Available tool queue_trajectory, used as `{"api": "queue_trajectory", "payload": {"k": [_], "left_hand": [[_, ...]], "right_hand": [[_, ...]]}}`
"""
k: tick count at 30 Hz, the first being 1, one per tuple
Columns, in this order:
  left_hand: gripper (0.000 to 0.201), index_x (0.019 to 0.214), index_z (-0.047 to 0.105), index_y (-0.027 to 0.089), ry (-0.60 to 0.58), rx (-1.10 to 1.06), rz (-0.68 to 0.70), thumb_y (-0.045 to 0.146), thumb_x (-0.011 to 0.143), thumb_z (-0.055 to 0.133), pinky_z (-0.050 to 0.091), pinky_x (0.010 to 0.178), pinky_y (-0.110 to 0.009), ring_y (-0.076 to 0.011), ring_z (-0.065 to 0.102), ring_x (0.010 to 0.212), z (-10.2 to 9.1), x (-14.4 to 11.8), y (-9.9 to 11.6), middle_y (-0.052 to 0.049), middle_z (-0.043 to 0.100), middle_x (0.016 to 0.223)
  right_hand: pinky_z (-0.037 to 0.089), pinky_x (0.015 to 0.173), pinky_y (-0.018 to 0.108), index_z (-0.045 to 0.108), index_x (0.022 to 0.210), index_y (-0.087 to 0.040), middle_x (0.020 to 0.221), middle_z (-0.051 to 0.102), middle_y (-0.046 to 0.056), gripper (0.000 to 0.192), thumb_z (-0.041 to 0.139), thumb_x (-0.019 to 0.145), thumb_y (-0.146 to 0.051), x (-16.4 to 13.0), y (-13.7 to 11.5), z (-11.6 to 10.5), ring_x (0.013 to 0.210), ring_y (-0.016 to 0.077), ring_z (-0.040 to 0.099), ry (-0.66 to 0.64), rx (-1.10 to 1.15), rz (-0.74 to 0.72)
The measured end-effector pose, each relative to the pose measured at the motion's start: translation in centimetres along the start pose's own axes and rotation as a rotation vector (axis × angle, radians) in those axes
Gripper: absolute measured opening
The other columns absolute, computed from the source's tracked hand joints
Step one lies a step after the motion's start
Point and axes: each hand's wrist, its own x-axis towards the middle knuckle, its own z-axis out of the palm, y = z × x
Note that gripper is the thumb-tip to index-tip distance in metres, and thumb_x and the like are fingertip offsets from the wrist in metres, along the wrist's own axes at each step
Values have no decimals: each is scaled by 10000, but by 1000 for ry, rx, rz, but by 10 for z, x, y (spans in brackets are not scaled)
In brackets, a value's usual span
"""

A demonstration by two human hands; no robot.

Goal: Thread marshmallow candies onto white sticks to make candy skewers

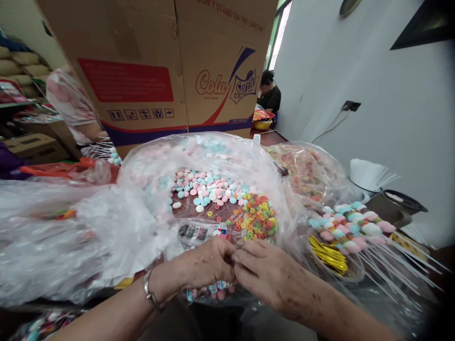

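At the table's near edge my left hand (pixel 208 265), wearing a silver bracelet, and my right hand (pixel 270 274) meet with bent fingers pressed together. Below my left hand a colourful printed plastic packet (pixel 204 292) shows in part, with fingertips under it. What my right fingers pinch is hidden. Just beyond my hands lies a clear packet with dark pieces (pixel 195 232). Farther off are pink, blue and white marshmallows (pixel 213 187) in an opened clear plastic bag (pixel 227 144), with ring-shaped gummy candies (pixel 258 218) at its right.
A big cardboard box (pixel 152 42) stands behind the bag. On the right, marshmallow skewers (pixel 351 225) lie over a clear bowl near gold twist ties (pixel 329 255). White sticks (pixel 369 175) stand behind. Crumpled plastic (pixel 71 237) covers the left. Two people are beyond the box.
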Motion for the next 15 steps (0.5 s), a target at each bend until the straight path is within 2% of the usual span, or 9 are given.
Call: {"api": "queue_trajectory", "payload": {"k": [2, 4, 6, 8, 10, 11, 12, 13, 15], "left_hand": [[102, 669, 653, 177, 152, 236, 150, 150, 685, 556, 431, 406, -209, -130, 566, 444, 4, 3, -2, 21, 649, 585], [144, 676, 634, 181, 376, 467, 310, 100, 737, 531, 501, 513, -262, -162, 597, 520, 9, 7, -5, -22, 679, 628], [204, 744, 635, 177, 585, 581, 391, 60, 799, 478, 549, 671, -362, -225, 639, 667, 16, 11, -8, -98, 715, 744], [247, 866, 648, 155, 822, 652, 538, 45, 856, 427, 539, 809, -472, -286, 652, 839, 23, 14, -11, -169, 722, 897], [193, 932, 648, 144, 1023, 692, 780, 95, 899, 464, 515, 860, -502, -299, 633, 902, 31, 13, -12, -176, 710, 952], [143, 917, 646, 155, 1060, 654, 859, 144, 914, 504, 515, 844, -470, -282, 625, 872, 34, 12, -13, -150, 705, 921], [130, 869, 638, 171, 1036, 553, 860, 200, 930, 527, 515, 791, -418, -255, 613, 806, 36, 11, -12, -111, 692, 850], [208, 792, 618, 187, 953, 383, 775, 270, 954, 519, 502, 718, -365, -225, 590, 724, 36, 10, -11, -71, 663, 758], [417, 676, 567, 203, 768, -91, 508, 430, 998, 433, 453, 602, -306, -187, 537, 605, 30, 8, -6, -23, 591, 626]], "right_hand": [[452, 737, 356, 651, 878, -151, 852, 646, 77, 221, 460, 983, -120, 0, -3, 6, 802, 219, 532, 33, -63, 3], [437, 707, 361, 651, 880, -130, 813, 634, 99, 286, 386, 968, -69, 1, -3, 15, 773, 233, 522, 124, -159, 123], [408, 645, 340, 633, 817, -144, 729, 604, 82, 307, 373, 953, -56, 6, 2, 23, 703, 218, 501, 234, -198, 261], [391, 605, 308, 579, 733, -181, 670, 571, 44, 292, 405, 950, -93, 13, 11, 27, 647, 186, 494, 340, -85, 441], [399, 581, 272, 536, 704, -201, 649, 561, 6, 256, 445, 940, -158, 23, 20, 25, 611, 154, 510, 445, 186, 672], [403, 566, 255, 527, 707, -206, 641, 558, -10, 234, 461, 931, -196, 28, 22, 22, 594, 141, 514, 497, 356, 787], [404, 550, 242, 526, 716, -210, 627, 551, -27, 213, 476, 922, -231, 33, 22, 18, 574, 131, 512, 545, 527, 881], [403, 531, 234, 528, 725, -214, 604, 539, -40, 200, 490, 914, -264, 38, 19, 14, 552, 125, 504, 576, 683, 945], [405, 518, 228, 551, 746, -214, 594, 542, -46, 187, 511, 905, -303, 45, 8, 7, 542, 122, 504, 563, 907, 950]]}}
